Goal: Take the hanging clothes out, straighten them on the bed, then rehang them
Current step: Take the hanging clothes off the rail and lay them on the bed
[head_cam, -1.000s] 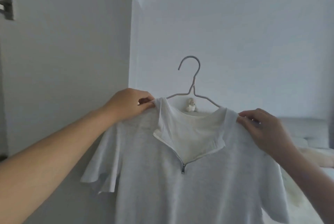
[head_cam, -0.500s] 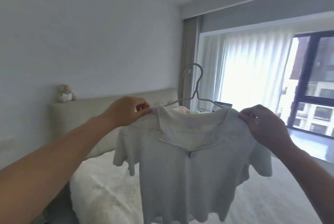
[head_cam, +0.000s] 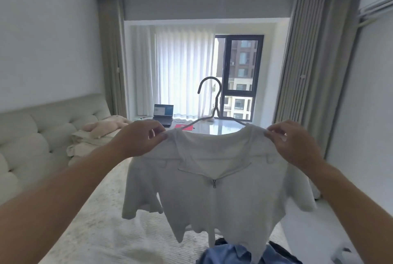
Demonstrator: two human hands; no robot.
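Head view | shirt (head_cam: 223,195) above bed (head_cam: 102,221); blue garment (head_cam: 229,255) below

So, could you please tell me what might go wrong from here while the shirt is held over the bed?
The left hand and right hand only pinch the pale grey zip-neck shirt at its shoulders, so the thin wire hanger might slip out. The hem could land crumpled on the blue garment.

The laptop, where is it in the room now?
In the head view the laptop stands open left of centre, before the white curtains, just above the left hand and right of the pink plush toy.
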